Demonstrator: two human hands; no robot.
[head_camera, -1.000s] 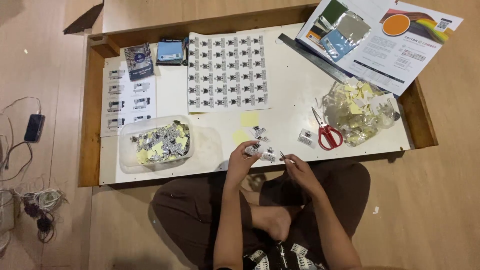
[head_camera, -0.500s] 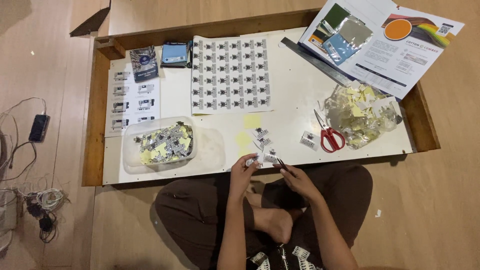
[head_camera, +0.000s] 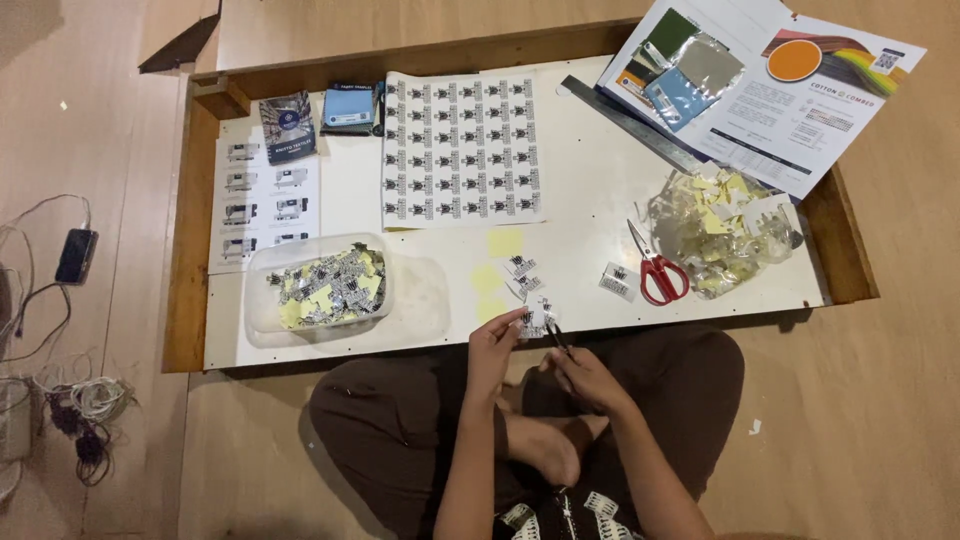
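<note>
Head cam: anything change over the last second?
Little. Both hands drew back from the board's near edge toward the lap. The left hand still pinches a small printed sticker; the right hand still holds a thin dark tool to it. Scissors, clear tub and sticker sheet stayed put.

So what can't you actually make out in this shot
Head view only:
- Thin dark tool in the right hand: too small to tell its kind.
- Label pinched by the left hand: print too small, fingers partly cover it.
- Tub: contents a jumble, count unclear.
- Booklet: top corner cut by the frame edge.
- Scrap bag: contents blurred together.
</note>
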